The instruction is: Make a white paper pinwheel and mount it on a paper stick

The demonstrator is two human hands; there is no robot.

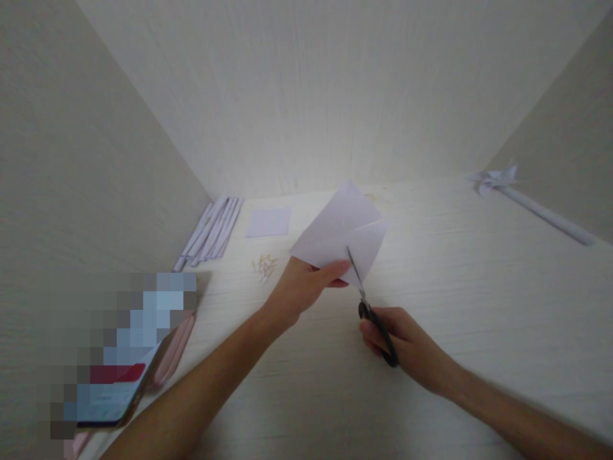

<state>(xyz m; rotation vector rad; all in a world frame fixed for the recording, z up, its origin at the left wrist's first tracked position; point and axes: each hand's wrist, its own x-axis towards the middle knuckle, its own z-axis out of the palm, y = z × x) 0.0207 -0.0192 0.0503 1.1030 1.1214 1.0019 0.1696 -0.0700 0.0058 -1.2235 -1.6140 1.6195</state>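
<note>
A square sheet of white paper (pixel 335 223) is held up over the table, one corner pointing away from me. My left hand (pixel 311 281) pinches its near left edge, thumb on top and fingers underneath. My right hand (pixel 397 338) grips the black handles of a pair of scissors (pixel 380 329). The blades are at the sheet's near corner, one of them lying over the paper's face. A slit or crease runs across the sheet toward its right corner; I cannot tell which.
On the white table (pixel 479 319), rolled paper sticks (pixel 213 230) are piled at the left, near a paper square (pixel 269 222) and several toothpick-like bits (pixel 264 266). A phone (pixel 119 377) leans by a pink case (pixel 175 351). At right lies a paper pinwheel (pixel 495 180) on a stick. Walls enclose the table.
</note>
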